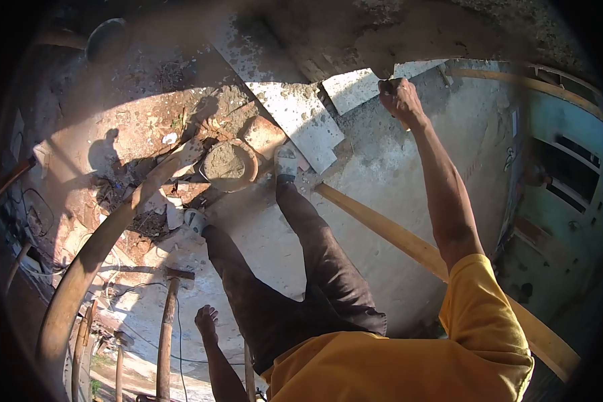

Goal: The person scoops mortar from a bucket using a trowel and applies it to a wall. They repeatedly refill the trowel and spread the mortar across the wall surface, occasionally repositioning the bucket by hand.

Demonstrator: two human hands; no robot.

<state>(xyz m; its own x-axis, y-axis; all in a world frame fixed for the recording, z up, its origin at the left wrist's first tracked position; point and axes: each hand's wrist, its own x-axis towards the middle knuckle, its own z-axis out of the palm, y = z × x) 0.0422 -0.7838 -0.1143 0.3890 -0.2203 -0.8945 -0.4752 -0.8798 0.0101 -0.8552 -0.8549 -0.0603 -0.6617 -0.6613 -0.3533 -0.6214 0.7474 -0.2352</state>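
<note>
My right hand (400, 102) reaches forward at the wall, closed round the handle of a trowel. The dark trowel blade (382, 65) lies close to the wet, grey plastered surface (435, 30); shadow makes it hard to tell whether they touch. My left hand (208, 320) hangs low beside my leg, its fingers loosely bent and apart, with nothing visible in it. A round bucket (253, 166) of grey mortar (224, 163) stands on the ground ahead of my feet.
A mortar-spattered board (295, 114) lies ahead of my foot. A wooden plank (382, 224) slants past my right side. Wooden poles (167, 335) stand at left, with a curved beam (97, 248) near them. Rubble (147, 228) and cables lie around the bucket.
</note>
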